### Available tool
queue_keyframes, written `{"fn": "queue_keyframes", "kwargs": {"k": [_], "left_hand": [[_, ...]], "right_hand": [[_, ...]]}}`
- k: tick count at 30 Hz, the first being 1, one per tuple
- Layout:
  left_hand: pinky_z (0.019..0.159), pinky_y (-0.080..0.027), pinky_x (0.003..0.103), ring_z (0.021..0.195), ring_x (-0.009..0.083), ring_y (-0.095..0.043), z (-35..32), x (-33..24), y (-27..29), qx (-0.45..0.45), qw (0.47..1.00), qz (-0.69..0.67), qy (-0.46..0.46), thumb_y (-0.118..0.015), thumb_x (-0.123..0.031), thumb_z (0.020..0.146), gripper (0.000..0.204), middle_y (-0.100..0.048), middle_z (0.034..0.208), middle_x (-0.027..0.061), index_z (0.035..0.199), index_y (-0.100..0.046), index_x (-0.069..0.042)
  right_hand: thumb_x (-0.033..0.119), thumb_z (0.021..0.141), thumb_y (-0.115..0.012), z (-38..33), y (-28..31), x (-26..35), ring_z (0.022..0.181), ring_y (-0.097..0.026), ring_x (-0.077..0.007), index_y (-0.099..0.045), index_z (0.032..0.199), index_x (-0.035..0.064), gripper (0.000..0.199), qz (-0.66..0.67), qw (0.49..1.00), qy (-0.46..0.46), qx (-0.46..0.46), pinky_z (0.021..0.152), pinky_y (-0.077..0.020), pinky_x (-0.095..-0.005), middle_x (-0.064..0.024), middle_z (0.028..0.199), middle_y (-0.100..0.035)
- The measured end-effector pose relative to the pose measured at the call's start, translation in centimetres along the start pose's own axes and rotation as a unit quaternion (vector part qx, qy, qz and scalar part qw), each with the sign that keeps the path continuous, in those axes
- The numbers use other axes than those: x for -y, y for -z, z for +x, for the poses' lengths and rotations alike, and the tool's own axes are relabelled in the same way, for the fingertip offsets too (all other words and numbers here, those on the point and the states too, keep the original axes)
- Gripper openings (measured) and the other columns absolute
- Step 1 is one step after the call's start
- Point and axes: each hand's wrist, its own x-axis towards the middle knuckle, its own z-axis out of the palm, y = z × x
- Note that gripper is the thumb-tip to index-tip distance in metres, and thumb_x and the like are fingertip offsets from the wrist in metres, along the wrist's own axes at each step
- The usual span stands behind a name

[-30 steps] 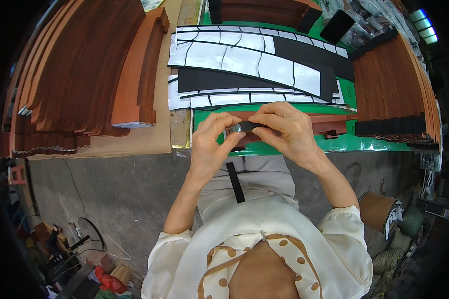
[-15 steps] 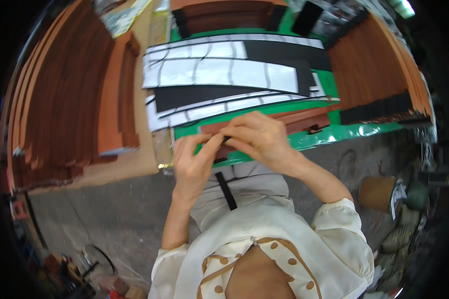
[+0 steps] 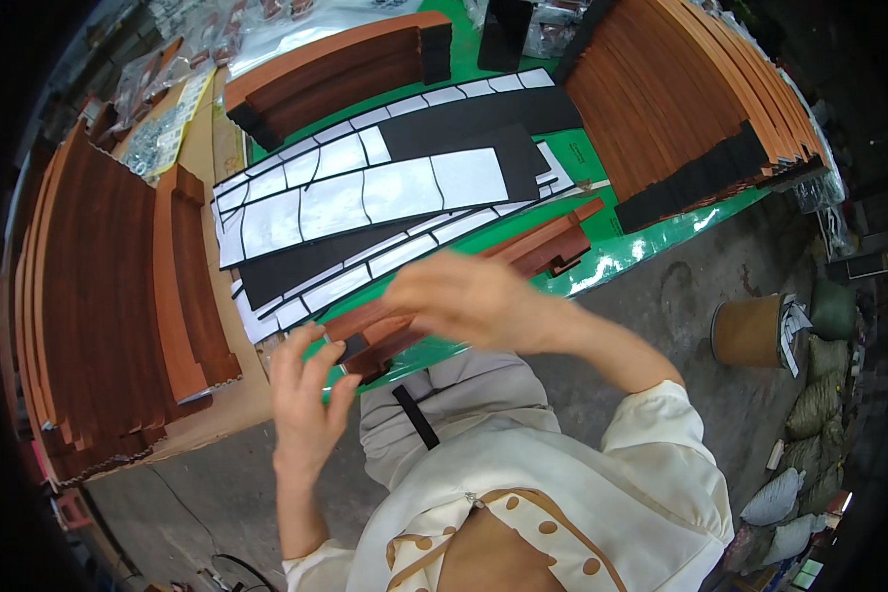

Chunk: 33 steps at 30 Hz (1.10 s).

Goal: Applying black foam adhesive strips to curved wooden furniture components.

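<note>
A reddish-brown wood-grain profile piece (image 3: 553, 237) lies slanting along the near edge of the green table surface. My left hand (image 3: 306, 395) is at its left end, with fingers apart and fingertips close to a small black patch (image 3: 352, 347) there. Whether they touch it is hard to tell. Over the left half of the piece is my right hand (image 3: 483, 301), smeared by motion, so its fingers cannot be made out. Just beyond both hands lie overlapping black strips with white backing (image 3: 395, 192), the white faces crossed by dark lines.
Tall stacks of brown profiles stand at the left (image 3: 99, 306) and the right (image 3: 671, 99), the right one black-ended. Another brown stack (image 3: 345, 74) is at the back, near a dark phone-like slab (image 3: 506, 35). A brown bin (image 3: 745, 331) stands on the floor at right.
The view has turned, swinging the table in the picture. My hands, together at a small black bit before, have parted; the left fingers have spread. A black patch now shows on the piece's left end.
</note>
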Motion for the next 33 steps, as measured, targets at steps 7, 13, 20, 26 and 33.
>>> {"fn": "queue_keyframes", "kwargs": {"k": [7, 13, 20, 26, 33], "left_hand": [[0.084, -0.047, 0.038, 0.096, 0.0304, -0.059, 11.2, 1.5, -1.3, 0.104, 0.992, -0.066, 0.000, -0.062, -0.005, 0.082, 0.020, -0.060, 0.105, 0.0140, 0.101, -0.061, -0.001], [0.086, -0.046, 0.040, 0.103, 0.0305, -0.057, 16.8, 5.1, -9.5, 0.252, 0.951, 0.067, -0.164, -0.066, -0.008, 0.078, 0.028, -0.059, 0.112, 0.0124, 0.105, -0.060, -0.006], [0.092, -0.043, 0.039, 0.109, 0.0275, -0.055, 18.2, 6.5, -11.8, 0.309, 0.922, 0.149, -0.177, -0.068, -0.011, 0.076, 0.035, -0.057, 0.118, 0.0110, 0.110, -0.059, -0.008], [0.093, -0.043, 0.039, 0.112, 0.0278, -0.053, 20.5, 5.0, -13.9, 0.285, 0.932, 0.125, -0.184, -0.067, -0.009, 0.077, 0.035, -0.055, 0.121, 0.0122, 0.111, -0.059, -0.008], [0.090, -0.046, 0.039, 0.111, 0.0293, -0.054, 22.5, 3.1, -17.9, 0.312, 0.905, 0.123, -0.260, -0.064, -0.009, 0.076, 0.038, -0.056, 0.121, 0.0112, 0.114, -0.058, -0.007]], "right_hand": [[0.018, 0.089, -0.054, -1.4, 13.7, -13.5, 0.073, -0.064, -0.0181, -0.063, 0.096, -0.0031, 0.024, -0.111, 0.913, -0.379, 0.104, 0.065, -0.0485, -0.0305, -0.0120, 0.079, -0.065], [0.017, 0.090, -0.056, -4.1, 12.8, -20.9, 0.083, -0.063, -0.0171, -0.053, 0.114, -0.0032, 0.031, 0.085, 0.790, -0.560, 0.237, 0.073, -0.0522, -0.0289, -0.0107, 0.094, -0.063], [0.015, 0.087, -0.059, -3.4, 12.0, -21.3, 0.091, -0.063, -0.0222, -0.054, 0.120, 0.0003, 0.037, 0.112, 0.885, -0.434, 0.129, 0.077, -0.0520, -0.0321, -0.0110, 0.101, -0.064], [0.006, 0.079, -0.064, -2.0, 10.8, -21.6, 0.088, -0.062, -0.0278, -0.065, 0.101, 0.0057, 0.022, -0.092, 0.952, -0.217, 0.195, 0.075, -0.0504, -0.0365, -0.0101, 0.097, -0.064], [0.004, 0.078, -0.065, -2.4, 10.6, -23.0, 0.078, -0.063, -0.0283, -0.066, 0.092, 0.0026, 0.014, -0.139, 0.946, -0.216, 0.198, 0.069, -0.0501, -0.0362, -0.0106, 0.083, -0.064]]}}
